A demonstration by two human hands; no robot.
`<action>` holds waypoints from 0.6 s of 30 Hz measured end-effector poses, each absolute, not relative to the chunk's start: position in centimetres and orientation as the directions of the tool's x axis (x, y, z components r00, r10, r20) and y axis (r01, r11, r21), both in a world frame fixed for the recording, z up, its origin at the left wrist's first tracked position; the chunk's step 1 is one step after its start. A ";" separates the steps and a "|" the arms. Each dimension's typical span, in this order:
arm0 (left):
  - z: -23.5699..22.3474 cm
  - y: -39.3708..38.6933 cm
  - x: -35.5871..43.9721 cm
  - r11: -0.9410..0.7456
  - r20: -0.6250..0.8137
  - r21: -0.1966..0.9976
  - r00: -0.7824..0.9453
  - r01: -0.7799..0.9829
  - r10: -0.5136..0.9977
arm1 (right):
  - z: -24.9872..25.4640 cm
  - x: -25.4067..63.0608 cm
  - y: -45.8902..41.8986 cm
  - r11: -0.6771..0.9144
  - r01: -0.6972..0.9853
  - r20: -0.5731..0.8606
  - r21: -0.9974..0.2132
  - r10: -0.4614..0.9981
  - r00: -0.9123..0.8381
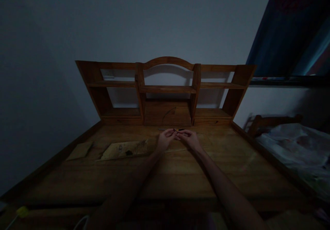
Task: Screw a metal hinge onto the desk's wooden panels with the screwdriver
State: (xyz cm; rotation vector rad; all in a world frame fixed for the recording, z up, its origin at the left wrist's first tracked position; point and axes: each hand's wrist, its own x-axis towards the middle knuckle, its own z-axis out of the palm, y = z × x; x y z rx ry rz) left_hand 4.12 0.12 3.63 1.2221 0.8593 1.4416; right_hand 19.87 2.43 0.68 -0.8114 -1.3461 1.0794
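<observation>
Both my arms reach out over a wooden desk (180, 175) in a dim room. My left hand (165, 139) and my right hand (189, 138) meet at the far middle of the desktop, fingers curled. Between them they pinch a small thin dark object (177, 130) with a yellowish spot; its ends stick out a little to both sides. It is too small and dark to name.
A wooden shelf unit (166, 89) with an arched top stands at the back of the desk. A worn flat board (126, 149) and a smaller piece (79, 151) lie left of my hands. A bed with pale bedding (294, 144) is at right.
</observation>
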 end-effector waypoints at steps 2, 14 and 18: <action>3.3 0.4 4.2 -0.221 0.238 0.941 0.037 -0.257 0.971 | 0.9 19.9 2.3 0.317 -0.154 0.333 -0.936 0.939 -0.088; 1.8 1.5 4.0 -0.253 0.274 0.930 0.048 -0.266 0.960 | 1.3 19.8 1.8 0.263 -0.194 0.281 -0.945 0.957 -0.071; 1.1 2.0 3.9 -0.259 0.297 0.912 0.077 -0.319 0.952 | 1.0 19.9 2.2 0.250 -0.217 0.272 -0.943 0.959 -0.076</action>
